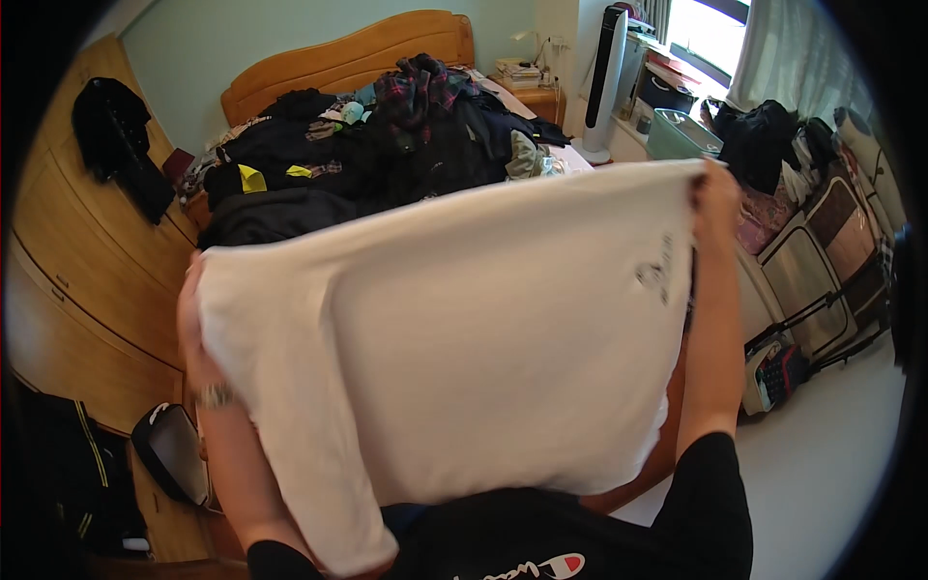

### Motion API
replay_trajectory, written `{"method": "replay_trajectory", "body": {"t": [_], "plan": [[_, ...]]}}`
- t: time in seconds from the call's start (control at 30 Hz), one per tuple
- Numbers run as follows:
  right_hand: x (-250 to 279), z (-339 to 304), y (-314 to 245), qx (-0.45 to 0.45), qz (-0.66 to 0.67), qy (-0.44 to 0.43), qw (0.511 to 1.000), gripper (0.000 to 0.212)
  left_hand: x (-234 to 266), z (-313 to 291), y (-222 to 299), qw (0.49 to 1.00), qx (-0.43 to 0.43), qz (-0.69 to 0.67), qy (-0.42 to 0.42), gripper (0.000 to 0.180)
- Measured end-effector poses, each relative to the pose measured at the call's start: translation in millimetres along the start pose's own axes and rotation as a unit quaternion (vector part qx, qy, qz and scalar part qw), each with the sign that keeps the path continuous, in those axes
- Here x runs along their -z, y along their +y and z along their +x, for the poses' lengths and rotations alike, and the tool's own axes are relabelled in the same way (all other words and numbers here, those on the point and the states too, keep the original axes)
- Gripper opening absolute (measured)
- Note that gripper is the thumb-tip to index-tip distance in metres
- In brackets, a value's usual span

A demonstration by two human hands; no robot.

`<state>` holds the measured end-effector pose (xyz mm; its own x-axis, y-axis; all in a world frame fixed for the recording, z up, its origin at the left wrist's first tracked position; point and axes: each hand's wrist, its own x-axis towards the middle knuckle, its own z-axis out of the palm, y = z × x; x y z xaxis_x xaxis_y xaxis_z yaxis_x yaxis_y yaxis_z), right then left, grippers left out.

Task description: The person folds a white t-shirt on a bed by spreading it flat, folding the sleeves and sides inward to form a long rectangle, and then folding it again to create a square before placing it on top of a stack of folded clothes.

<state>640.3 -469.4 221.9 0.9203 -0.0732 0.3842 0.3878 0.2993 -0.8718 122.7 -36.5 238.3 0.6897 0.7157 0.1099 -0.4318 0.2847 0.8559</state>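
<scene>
A white long-sleeved sweatshirt is stretched out in the air between my two hands, wide across the middle of the head view. One sleeve hangs down on the left, its end near my body. Dark lettering shows near the garment's right edge. My left hand grips the left upper corner, with most of its fingers hidden by the fabric. Higher up, my right hand is closed round the right upper corner. The top edge slopes up toward the right. A watch or bracelet is on my left wrist.
Ahead, a wooden-headboard bed bears a heap of mostly dark clothes. Wooden wardrobe doors line the left, with a dark jacket hanging there. A tower fan and a folding metal frame stand at the right.
</scene>
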Motion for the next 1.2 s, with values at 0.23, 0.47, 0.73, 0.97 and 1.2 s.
{"method": "replay_trajectory", "body": {"t": [0.23, 0.47, 0.73, 0.97, 1.2], "plan": [[-108.9, 145.4, 15.9, 0.101, -0.001, 0.051, 0.994, 0.016, -3.6, 189.4, 57.4, 1.000, 0.012, 0.018, 0.018, 0.042], [-134.3, 104.5, -77.5, 0.007, 0.168, 0.007, 0.986, 0.021, -17.5, 142.2, 135.9, 0.992, -0.045, 0.013, -0.121, 0.041], [-22.6, -21.5, 87.6, -0.146, 0.155, 0.012, 0.977, 0.012, 22.3, 20.1, -64.0, 0.998, 0.011, -0.053, -0.033, 0.048], [52.4, -156.9, 310.6, -0.414, 0.071, 0.028, 0.907, 0.025, 162.8, -46.5, -316.6, 0.911, 0.293, -0.197, 0.215, 0.055], [137.9, -195.9, 369.0, -0.429, -0.084, 0.106, 0.893, 0.024, 173.9, -78.5, -357.9, 0.864, 0.398, -0.127, 0.282, 0.057]]}}
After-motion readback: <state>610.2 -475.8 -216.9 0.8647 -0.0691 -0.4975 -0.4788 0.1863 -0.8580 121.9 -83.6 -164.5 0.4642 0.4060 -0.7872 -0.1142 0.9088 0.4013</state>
